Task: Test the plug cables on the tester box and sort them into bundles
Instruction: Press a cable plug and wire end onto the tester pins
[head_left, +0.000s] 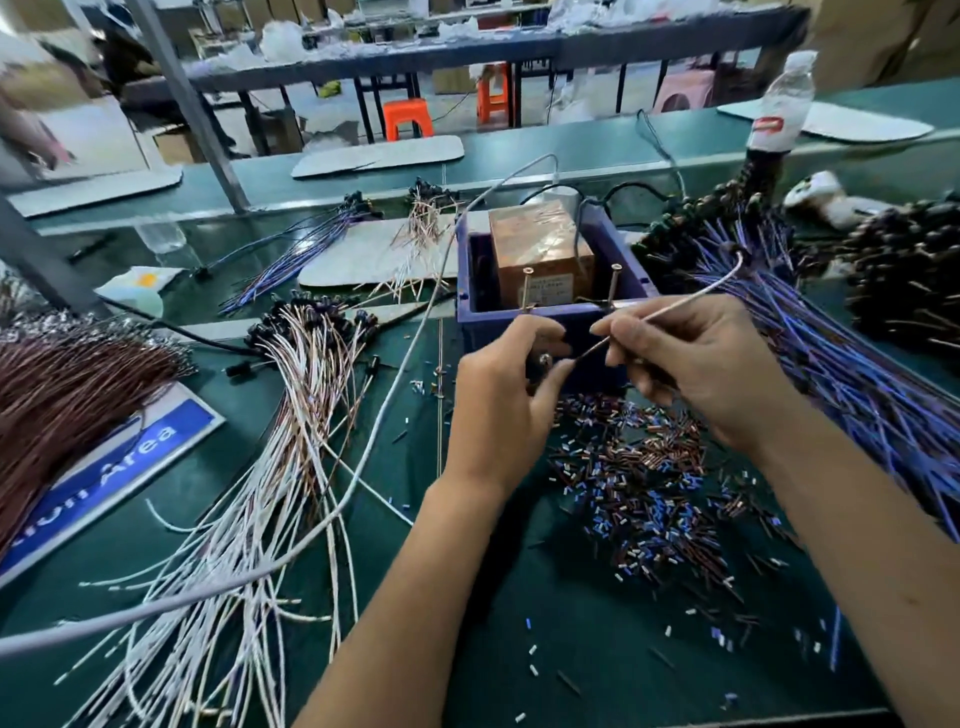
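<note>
The tester box (631, 270) is a purple open tray holding a taped brown block, with two upright screws at its near wall. My right hand (691, 364) pinches a thin white cable (691, 299) that curves up to the right and ends in a black plug. My left hand (511, 387) curls at the box's front face, its fingertips meeting the cable's stripped end near a small metal socket. A fanned bundle of white and copper plug cables (291, 415) lies left of my hands. Blue plug cables (841, 374) are heaped on the right.
Cut insulation bits (639, 483) litter the green mat below the box. Brown wires (62, 395) and a blue sign (109, 478) lie far left. A grey cord (384, 410) crosses the mat. A plastic bottle (779, 109) stands at the back right, behind more black plugs (904, 280).
</note>
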